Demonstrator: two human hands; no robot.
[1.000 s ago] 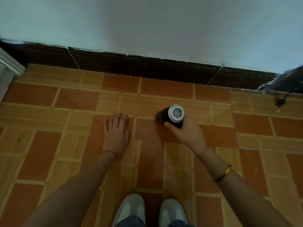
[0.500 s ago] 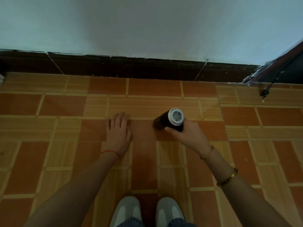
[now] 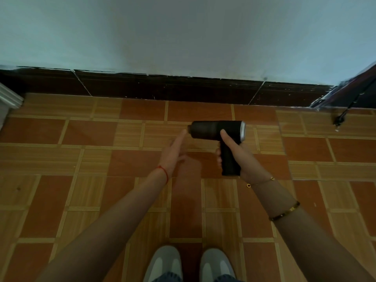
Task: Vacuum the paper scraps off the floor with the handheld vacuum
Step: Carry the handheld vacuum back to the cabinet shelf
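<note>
Your right hand (image 3: pixel 240 157) grips the handheld vacuum (image 3: pixel 217 132) mid-frame, barrel level and nozzle pointing left toward your open left hand (image 3: pixel 173 153), fingertip just beside it; no scraps visible on the floor (image 3: pixel 61 180)

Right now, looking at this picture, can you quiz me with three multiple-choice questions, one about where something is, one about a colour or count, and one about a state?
1. Which way does the handheld vacuum's nozzle point?
A. Toward the person's left
B. Toward the shoes
C. Straight at the wall

2. What colour is the string on the left wrist?
A. Green
B. Red
C. White

3. How does the right hand hold the vacuum?
A. Lying open, touching nothing
B. Pinching the nozzle tip
C. Wrapped round the handle

Answers:
1. A: the narrow end faces the left hand, the silver end is on the right.
2. B: a red string circles that wrist.
3. C: fingers and thumb close on the black handle below the body.
</note>
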